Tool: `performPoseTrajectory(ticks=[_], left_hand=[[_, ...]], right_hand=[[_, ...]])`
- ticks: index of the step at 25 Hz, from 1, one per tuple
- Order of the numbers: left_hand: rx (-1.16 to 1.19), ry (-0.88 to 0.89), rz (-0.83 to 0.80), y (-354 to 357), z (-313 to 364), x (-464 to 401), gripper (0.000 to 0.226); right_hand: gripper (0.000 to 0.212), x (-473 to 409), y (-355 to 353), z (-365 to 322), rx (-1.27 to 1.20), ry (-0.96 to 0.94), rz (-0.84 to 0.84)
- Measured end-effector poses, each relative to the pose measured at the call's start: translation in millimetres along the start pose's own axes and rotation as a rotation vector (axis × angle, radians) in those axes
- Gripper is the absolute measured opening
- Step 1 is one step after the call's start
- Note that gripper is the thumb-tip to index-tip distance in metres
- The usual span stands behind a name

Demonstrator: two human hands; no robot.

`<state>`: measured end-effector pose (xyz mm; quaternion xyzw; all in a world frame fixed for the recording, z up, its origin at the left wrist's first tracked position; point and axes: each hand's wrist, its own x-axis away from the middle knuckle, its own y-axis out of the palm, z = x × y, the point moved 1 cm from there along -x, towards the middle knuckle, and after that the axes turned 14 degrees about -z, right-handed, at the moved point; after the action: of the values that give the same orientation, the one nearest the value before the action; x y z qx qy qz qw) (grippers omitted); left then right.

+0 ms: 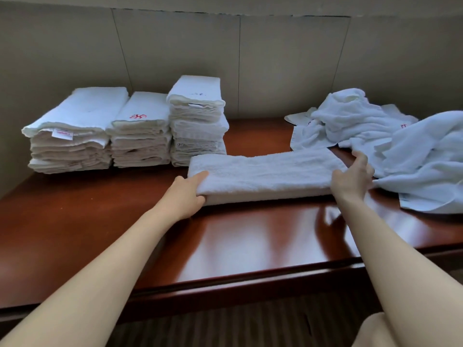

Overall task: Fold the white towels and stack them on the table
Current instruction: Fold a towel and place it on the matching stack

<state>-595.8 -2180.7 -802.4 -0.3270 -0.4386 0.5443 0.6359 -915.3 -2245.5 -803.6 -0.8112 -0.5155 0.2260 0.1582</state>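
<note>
A white towel (263,175), folded into a long strip, lies across the middle of the red-brown table (240,236). My left hand (186,194) grips its left end, thumb on top and fingers tucked beneath. My right hand (352,177) holds its right end with fingers curled over the edge. Three stacks of folded white towels stand at the back left: a low wide left stack (72,131), a middle stack (141,130) and a taller right stack (198,118).
A heap of unfolded white towels (390,144) covers the right part of the table and hangs toward its edge. A grey panelled wall (250,58) rises right behind the table. The table's front edge (250,284) runs across below my forearms.
</note>
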Motion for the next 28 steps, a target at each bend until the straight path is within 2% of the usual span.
performPoseTrajectory(ticks=[2, 3, 4, 5, 7, 8, 9, 10, 12, 14, 15, 18, 19, 21, 24, 27, 28], left_hand=[[0.094, 0.014, -0.044, -5, 3, 4, 0.073], [0.183, 0.040, -0.043, -8, 5, 7, 0.079], [0.307, 0.069, -0.024, -10, 7, 10, 0.084], [0.453, 0.100, 0.009, -12, 8, 12, 0.084], [0.736, 0.163, 0.068, -18, 19, 16, 0.077], [0.834, 0.199, 0.089, -23, 27, 19, 0.070], [0.892, 0.241, 0.119, -30, 37, 23, 0.062], [0.928, 0.290, 0.149, -38, 47, 27, 0.057], [0.976, 0.413, 0.170, -52, 62, 40, 0.061], [1.061, 0.509, 0.160, -66, 63, 55, 0.081], [1.073, 0.524, 0.196, -73, 58, 61, 0.090], [0.982, 0.387, 0.405, -83, 36, 73, 0.091], [0.982, 0.345, 0.397, -82, 29, 77, 0.090], [0.989, 0.323, 0.252, -72, 17, 83, 0.092], [0.879, 0.430, 0.027, -71, 0, 94, 0.092], [0.929, 0.409, -0.047, -91, -8, 106, 0.048], [0.976, 0.371, -0.048, -95, -11, 108, 0.040]], right_hand=[[0.054, 5, 0, -10, 0.163, -0.161, 0.048], [0.052, 9, 4, -19, 0.198, -0.273, 0.009], [0.051, 18, 10, -30, 0.199, -0.418, -0.119], [0.054, 31, 19, -41, 0.193, -0.574, -0.322], [0.072, 64, 44, -64, 0.403, -0.774, -0.680], [0.082, 79, 57, -71, 0.543, -0.809, -0.726], [0.087, 92, 69, -76, 0.606, -0.831, -0.670], [0.083, 102, 78, -80, 0.565, -0.843, -0.548], [0.059, 110, 77, -96, 0.267, -0.721, -0.364], [0.037, 108, 69, -109, 0.038, -0.550, -0.326], [0.032, 107, 65, -113, -0.089, -0.522, -0.334], [0.012, 106, 43, -135, -0.538, -0.496, -0.461], [0.010, 106, 33, -147, -0.621, -0.482, -0.504], [0.011, 102, 11, -175, -0.745, -0.455, -0.603], [0.023, 101, -12, -224, -0.934, -0.454, -0.816], [0.030, 105, -12, -266, -0.966, -0.458, -0.878], [0.030, 106, -8, -276, -0.955, -0.461, -0.875]])
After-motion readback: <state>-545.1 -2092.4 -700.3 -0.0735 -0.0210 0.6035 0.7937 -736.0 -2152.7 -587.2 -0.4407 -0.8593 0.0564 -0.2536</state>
